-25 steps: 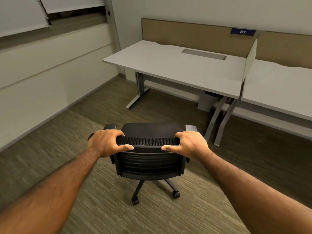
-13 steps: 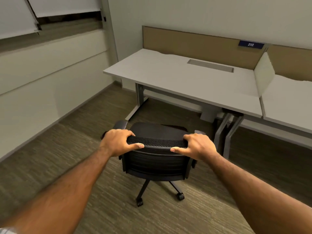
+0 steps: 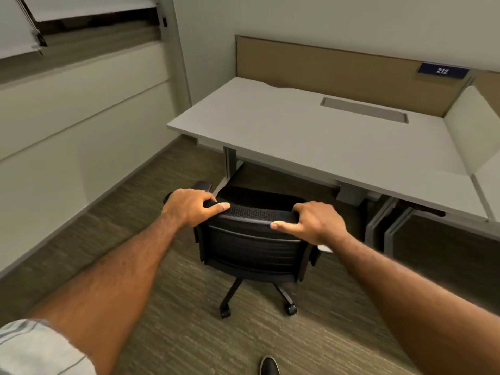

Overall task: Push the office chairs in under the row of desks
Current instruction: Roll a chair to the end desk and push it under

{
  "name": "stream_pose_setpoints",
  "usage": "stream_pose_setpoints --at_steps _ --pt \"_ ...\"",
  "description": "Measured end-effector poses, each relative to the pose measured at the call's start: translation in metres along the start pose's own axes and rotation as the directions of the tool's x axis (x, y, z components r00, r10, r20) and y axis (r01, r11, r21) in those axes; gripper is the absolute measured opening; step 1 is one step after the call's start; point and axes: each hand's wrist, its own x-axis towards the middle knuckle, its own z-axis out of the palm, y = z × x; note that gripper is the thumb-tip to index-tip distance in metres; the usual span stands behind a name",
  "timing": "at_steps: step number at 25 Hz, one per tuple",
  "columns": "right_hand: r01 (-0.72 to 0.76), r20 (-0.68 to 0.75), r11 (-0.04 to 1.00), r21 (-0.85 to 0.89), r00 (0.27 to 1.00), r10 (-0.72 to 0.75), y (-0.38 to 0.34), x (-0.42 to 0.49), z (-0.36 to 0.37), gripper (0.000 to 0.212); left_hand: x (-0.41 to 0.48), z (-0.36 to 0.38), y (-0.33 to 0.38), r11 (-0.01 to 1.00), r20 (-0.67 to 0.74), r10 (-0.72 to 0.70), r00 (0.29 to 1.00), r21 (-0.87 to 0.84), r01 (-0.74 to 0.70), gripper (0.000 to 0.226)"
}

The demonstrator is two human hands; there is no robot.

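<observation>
A black office chair (image 3: 251,247) on castors stands with its back toward me, its seat front right at the front edge of the white desk (image 3: 311,136). My left hand (image 3: 190,205) is closed over the left end of the backrest's top edge. On the right end of that edge rests my right hand (image 3: 313,223), fingers curled over it and thumb along the rim. The seat is mostly hidden by the backrest and the desk's edge.
A grey desk leg (image 3: 230,166) stands just left of the chair's seat. Two more legs (image 3: 378,223) stand to its right, under the joint with a second desk (image 3: 489,185). A beige wall (image 3: 67,147) runs along the left. My shoe (image 3: 269,366) shows at the bottom.
The chair has rolled forward toward the desk with both hands on its backrest, and I have stepped closer. The desk now looms larger and the seat reaches its edge.
</observation>
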Motion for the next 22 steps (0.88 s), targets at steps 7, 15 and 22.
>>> stream_pose_setpoints --at_steps 7,15,22 --pt "-0.053 -0.04 0.998 0.021 0.998 0.054 -0.025 0.113 0.026 0.096 0.101 0.005 -0.073 0.998 -0.05 -0.052 0.997 0.041 0.054 0.082" --pt "-0.147 -0.025 0.989 -0.018 0.989 0.146 -0.063 0.213 0.029 0.094 0.191 -0.005 -0.161 0.998 -0.084 0.045 0.995 0.043 -0.041 0.077" --pt "-0.279 -0.016 0.96 -0.018 0.96 0.279 -0.118 0.251 0.041 0.094 0.224 -0.011 -0.229 0.99 -0.035 0.141 0.989 -0.018 -0.142 0.078"
